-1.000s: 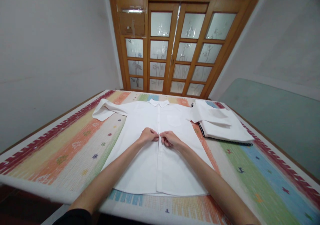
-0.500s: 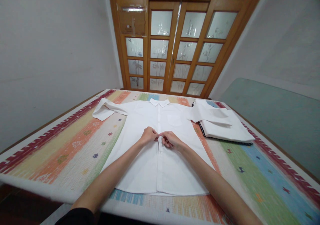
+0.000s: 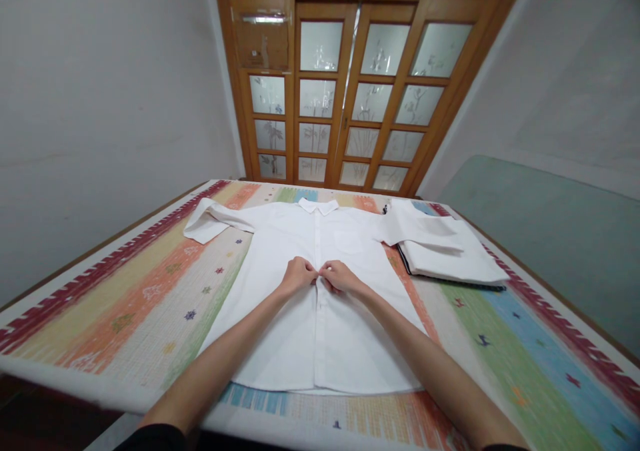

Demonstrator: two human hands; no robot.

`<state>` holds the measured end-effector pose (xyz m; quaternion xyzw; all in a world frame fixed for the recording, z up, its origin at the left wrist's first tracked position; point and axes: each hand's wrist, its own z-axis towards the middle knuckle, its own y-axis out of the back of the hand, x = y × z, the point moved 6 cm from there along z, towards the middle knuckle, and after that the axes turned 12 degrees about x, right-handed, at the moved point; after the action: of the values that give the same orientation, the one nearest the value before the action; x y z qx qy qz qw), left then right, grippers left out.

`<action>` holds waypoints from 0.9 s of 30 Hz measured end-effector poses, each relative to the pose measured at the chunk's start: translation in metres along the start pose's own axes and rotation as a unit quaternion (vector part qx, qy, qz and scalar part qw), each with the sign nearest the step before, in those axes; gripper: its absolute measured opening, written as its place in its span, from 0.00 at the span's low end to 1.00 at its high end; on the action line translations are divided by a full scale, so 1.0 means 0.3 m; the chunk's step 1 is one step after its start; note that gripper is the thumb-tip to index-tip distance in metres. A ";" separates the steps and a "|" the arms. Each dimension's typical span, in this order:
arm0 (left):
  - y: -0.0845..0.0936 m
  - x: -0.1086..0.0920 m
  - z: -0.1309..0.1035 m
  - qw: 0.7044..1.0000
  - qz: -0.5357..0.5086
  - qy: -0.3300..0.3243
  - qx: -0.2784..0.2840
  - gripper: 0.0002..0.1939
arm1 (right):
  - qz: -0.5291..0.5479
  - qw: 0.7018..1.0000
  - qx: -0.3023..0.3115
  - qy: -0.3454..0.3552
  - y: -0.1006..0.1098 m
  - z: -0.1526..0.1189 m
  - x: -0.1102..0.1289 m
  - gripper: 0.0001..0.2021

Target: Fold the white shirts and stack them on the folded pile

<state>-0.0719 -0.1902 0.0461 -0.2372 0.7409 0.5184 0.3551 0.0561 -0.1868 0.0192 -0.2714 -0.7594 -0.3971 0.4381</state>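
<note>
A white button-up shirt lies spread face up, its collar pointing away from me and its hem near the front edge. Both hands meet at the middle of its front placket. My left hand pinches the placket from the left, thumb and finger pressed together. From the right, my right hand pinches the same spot, its other fingers curled. The cloth rises slightly between the fingertips. Whatever button or buttonhole lies there is hidden by the fingers. One sleeve bends out to the left; the other reaches over folded clothes.
At the right lies a stack of folded white clothes with a dark layer underneath. A striped, colourful cloth covers the table. Beyond stand wooden doors with glass panes. A pale green board leans along the right wall.
My fingertips have drawn closer together at the placket, and the right hand's curled fingers have tucked in a little. The shirt lies as before.
</note>
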 end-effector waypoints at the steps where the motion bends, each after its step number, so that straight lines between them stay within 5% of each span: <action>1: 0.001 -0.003 -0.001 1.000 0.005 -0.004 -0.003 0.07 | -0.003 1.000 0.006 0.004 0.003 0.005 -0.003 0.07; 11: -0.005 -0.013 -0.006 0.997 0.041 -0.041 -0.043 0.07 | 0.051 0.997 0.057 0.006 -0.003 -0.002 -0.009 0.09; 18: -0.004 -0.013 -0.002 0.996 0.055 -0.060 -0.045 0.08 | 0.069 0.997 0.009 0.025 0.006 -0.012 -0.011 0.06; 27: -0.018 0.027 0.006 0.997 -0.074 -0.017 0.002 0.06 | 0.137 0.990 0.012 -0.024 -0.020 -0.006 -0.028 0.11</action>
<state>-0.0727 -0.1903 0.0364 -0.2818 0.7162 0.4928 0.4060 0.0563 -0.1919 0.0103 -0.3770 -0.7301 -0.3171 0.4736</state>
